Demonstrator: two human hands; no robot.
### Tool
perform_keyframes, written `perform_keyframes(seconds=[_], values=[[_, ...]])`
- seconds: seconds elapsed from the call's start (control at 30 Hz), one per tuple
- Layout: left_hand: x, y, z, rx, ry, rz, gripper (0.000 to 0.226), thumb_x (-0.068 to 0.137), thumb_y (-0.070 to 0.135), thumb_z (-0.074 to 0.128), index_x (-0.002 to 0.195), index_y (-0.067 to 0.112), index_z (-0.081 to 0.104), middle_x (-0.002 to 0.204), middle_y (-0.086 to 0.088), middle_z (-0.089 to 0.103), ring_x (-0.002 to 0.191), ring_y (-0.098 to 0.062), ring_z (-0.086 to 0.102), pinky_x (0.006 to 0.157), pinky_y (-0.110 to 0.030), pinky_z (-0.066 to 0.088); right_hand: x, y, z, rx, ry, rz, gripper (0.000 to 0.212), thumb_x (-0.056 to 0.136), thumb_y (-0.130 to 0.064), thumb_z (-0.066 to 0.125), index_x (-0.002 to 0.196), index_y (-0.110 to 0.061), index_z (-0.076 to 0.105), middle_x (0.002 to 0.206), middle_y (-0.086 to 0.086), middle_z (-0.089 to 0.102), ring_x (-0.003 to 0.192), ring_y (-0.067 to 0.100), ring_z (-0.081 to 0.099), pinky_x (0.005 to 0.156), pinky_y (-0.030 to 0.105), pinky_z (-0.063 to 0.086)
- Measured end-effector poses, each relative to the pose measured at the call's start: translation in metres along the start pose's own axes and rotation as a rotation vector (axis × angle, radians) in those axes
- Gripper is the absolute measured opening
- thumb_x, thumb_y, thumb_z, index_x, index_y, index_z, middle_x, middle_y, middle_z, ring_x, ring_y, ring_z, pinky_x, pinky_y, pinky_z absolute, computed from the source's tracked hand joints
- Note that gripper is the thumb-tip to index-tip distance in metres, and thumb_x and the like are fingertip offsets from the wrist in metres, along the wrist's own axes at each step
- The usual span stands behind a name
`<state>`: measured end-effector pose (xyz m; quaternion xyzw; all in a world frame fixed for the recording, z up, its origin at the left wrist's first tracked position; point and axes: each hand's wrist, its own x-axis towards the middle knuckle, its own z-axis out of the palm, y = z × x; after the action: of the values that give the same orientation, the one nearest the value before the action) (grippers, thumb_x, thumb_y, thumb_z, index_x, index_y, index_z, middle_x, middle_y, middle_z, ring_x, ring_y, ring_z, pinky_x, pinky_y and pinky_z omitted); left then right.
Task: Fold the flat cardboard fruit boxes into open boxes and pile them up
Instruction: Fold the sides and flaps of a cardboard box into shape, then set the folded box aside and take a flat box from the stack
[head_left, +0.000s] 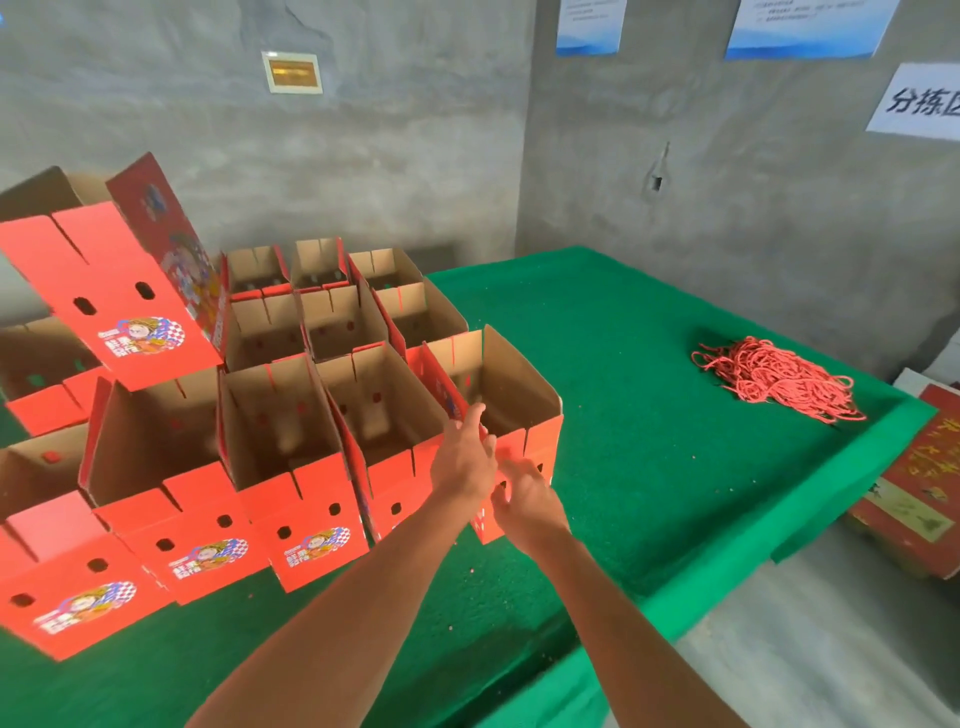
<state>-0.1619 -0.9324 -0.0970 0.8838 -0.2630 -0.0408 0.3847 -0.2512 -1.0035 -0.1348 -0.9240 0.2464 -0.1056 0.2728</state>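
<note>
Several red cardboard fruit boxes stand open in rows on the green table (649, 457). The rightmost box (519, 384) in the near row shows its brown inside. My left hand (465, 457) touches that box's near left top edge with fingers fairly straight. My right hand (527, 499) is in front of the box's near red wall, fingers loosely bent, and holds nothing that I can see. At the left, one more red box (119, 291) sits tilted on top of the others.
A heap of red cords (774, 376) lies on the table's right side. Printed red cartons (919, 493) stand on the floor beyond the table's right edge. Concrete walls with paper signs close the back.
</note>
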Motion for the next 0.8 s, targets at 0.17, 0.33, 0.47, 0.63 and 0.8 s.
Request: perform_keyframes(seconds=[0.17, 0.33, 0.47, 0.63, 0.8], values=[[-0.030, -0.027, -0.083, -0.004, 0.174, 0.089, 0.033, 0.103, 0.032, 0.052, 0.133, 0.022, 0.059, 0.124, -0.003, 0.063, 0.110, -0.023, 0.066, 0.091, -0.039, 0.050, -0.022, -0.072, -0.007, 0.249, 0.248, -0.135, 0.023, 0.100, -0.017, 0.055, 0.116, -0.015, 0.072, 0.109, 0.009, 0.074, 0.098, 0.027, 0.071, 0.081, 0.037, 0.056], [-0.095, -0.112, -0.193, 0.015, 0.356, 0.060, 0.021, 0.101, 0.027, 0.055, 0.119, 0.024, 0.066, 0.114, 0.010, 0.067, 0.099, -0.008, 0.063, 0.087, -0.027, 0.048, -0.049, -0.182, 0.041, 0.460, 0.200, -0.304, 0.019, 0.102, -0.021, 0.058, 0.117, -0.022, 0.070, 0.094, -0.007, 0.076, 0.086, 0.008, 0.071, 0.079, 0.032, 0.058], [-0.154, -0.201, -0.280, 0.067, 0.491, -0.111, 0.021, 0.100, 0.027, 0.058, 0.120, 0.028, 0.066, 0.116, 0.012, 0.068, 0.089, -0.002, 0.061, 0.080, -0.022, 0.046, -0.078, -0.290, 0.106, 0.568, -0.011, -0.387, 0.025, 0.104, -0.024, 0.056, 0.124, -0.017, 0.069, 0.104, -0.004, 0.075, 0.094, 0.012, 0.070, 0.089, 0.036, 0.056], [-0.230, -0.312, -0.387, 0.127, 0.656, -0.249, 0.017, 0.099, 0.024, 0.064, 0.114, 0.018, 0.070, 0.107, -0.001, 0.075, 0.094, -0.019, 0.072, 0.078, -0.032, 0.056, -0.125, -0.404, 0.185, 0.563, -0.221, -0.475, 0.024, 0.102, -0.029, 0.057, 0.123, -0.023, 0.068, 0.098, -0.003, 0.074, 0.081, 0.010, 0.071, 0.078, 0.035, 0.058], [-0.300, -0.421, -0.466, 0.229, 0.693, -0.430, 0.024, 0.097, 0.022, 0.066, 0.119, 0.012, 0.069, 0.120, -0.008, 0.071, 0.108, -0.030, 0.069, 0.091, -0.041, 0.055, -0.161, -0.487, 0.264, 0.512, -0.356, -0.564, 0.025, 0.102, -0.031, 0.059, 0.124, -0.026, 0.067, 0.095, -0.013, 0.071, 0.060, -0.007, 0.062, 0.053, 0.015, 0.046]])
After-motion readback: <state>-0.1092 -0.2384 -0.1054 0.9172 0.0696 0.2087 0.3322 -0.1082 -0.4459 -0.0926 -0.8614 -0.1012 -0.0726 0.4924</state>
